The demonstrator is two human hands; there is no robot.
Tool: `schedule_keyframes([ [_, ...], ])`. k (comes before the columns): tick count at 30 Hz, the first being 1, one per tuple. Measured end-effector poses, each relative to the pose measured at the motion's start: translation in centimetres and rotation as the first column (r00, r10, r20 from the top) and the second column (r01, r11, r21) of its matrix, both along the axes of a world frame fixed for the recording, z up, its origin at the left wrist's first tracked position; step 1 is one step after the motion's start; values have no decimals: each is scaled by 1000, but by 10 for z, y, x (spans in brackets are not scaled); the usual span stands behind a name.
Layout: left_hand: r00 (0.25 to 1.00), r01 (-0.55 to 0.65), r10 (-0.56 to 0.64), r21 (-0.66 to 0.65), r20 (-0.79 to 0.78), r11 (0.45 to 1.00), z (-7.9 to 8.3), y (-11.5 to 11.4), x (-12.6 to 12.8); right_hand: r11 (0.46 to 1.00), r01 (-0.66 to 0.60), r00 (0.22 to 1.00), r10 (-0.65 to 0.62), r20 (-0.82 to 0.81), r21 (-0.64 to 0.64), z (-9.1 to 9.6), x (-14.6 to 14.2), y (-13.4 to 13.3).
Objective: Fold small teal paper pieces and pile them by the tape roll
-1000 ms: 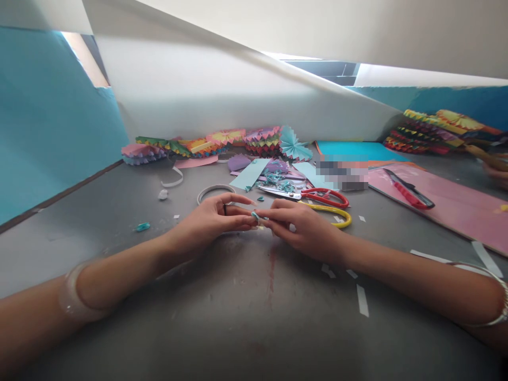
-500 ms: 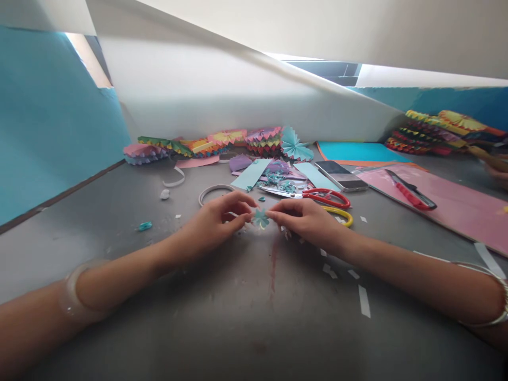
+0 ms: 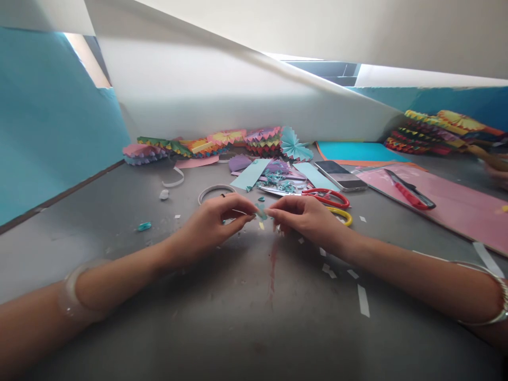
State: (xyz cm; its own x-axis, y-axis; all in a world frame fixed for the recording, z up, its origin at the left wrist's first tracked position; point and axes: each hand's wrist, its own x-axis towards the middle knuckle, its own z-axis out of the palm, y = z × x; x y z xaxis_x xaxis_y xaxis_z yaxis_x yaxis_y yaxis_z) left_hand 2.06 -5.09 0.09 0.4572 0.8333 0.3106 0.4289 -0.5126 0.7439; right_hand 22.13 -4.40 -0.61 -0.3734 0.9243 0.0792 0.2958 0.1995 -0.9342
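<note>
A small pale-blue paper flower (image 3: pixel 261 211) is held up between my two hands, just above the grey table (image 3: pixel 238 317). My left hand (image 3: pixel 222 217) pinches its left side between thumb and fingers. From the other side, my right hand (image 3: pixel 297 214) grips the flower's right edge. Fingertips cover much of the flower, so its outline is partly hidden. Right behind my right hand lie scissors (image 3: pixel 326 198) with one red and one yellow handle. A roll of tape (image 3: pixel 216 193) rests flat behind my left hand.
Paper scraps and teal cuttings (image 3: pixel 280 181) lie behind my hands, near a phone (image 3: pixel 341 176). A red cutter (image 3: pixel 410 190) sits on pink sheets (image 3: pixel 452 203). Folded paper rosettes (image 3: pixel 226 138) line the back. Another person's hand (image 3: pixel 496 172) shows at the right edge.
My fingers have closed in over the paper flower, so less of it shows than before. My hands stay in nearly the same place.
</note>
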Motion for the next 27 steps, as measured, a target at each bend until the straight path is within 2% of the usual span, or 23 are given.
schedule_keyframes([
  [3, 999, -17, 19, -50, 27, 999, -1, 0, 0, 992, 1, 1000, -1, 5, 125, -4, 2, 1],
  [6, 995, -19, 34, -163, 92, 987, -3, 3, 0, 953, -45, 997, 24, 74, 299, -6, 3, 0],
  [8, 991, -19, 47, -222, 124, 975, -4, 4, -1, 902, -79, 987, 12, 158, 425, -5, 4, -2],
  [11, 984, -2, 42, -232, 171, 973, -5, 5, 0, 801, -137, 960, -37, 277, 582, -4, 4, -3],
  [14, 976, 22, 28, -227, 216, 974, -5, 3, 2, 710, -206, 935, -61, 349, 673, -5, 4, -3],
  [16, 977, 42, 7, -225, 214, 974, -5, 2, 2, 677, -240, 925, -58, 375, 696, -6, 4, -2],
  [18, 981, 62, -20, -215, 194, 975, -5, 2, 3, 681, -263, 914, -49, 402, 683, -6, 4, -2],
  [24, 991, 68, -40, -221, 127, 973, -6, 3, 1, 773, -284, 872, -38, 488, 567, -5, 3, -3],
  [27, 994, 73, -54, -219, 91, 973, -4, 1, 2, 777, -299, 859, -34, 511, 554, -5, 2, -3],
])
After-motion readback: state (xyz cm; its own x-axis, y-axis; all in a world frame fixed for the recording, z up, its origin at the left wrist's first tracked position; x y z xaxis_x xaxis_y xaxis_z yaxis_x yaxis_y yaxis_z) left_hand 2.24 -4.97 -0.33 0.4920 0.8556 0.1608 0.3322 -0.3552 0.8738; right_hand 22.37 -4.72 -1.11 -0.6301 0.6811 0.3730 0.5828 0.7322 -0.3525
